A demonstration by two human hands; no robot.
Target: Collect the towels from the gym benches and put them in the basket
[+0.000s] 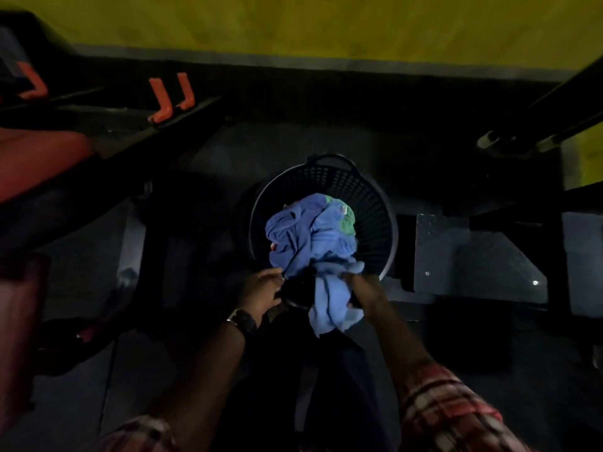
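Head camera looks steeply down, close above the basket (375, 203)

One basket (375, 203), two hands at its rim, left hand (261, 290), right hand (365, 290), three orange hooks (163, 99), one wristwatch (243, 321); blue towels (303, 230) too bunched to count.

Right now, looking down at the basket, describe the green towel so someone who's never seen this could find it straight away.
Start at the round dark perforated basket on the gym floor, straight ahead of the two hands. Inside it is a heap of blue towels. The green towel peeks out at the heap's far right edge, against the basket wall, the only green cloth among blue ones.
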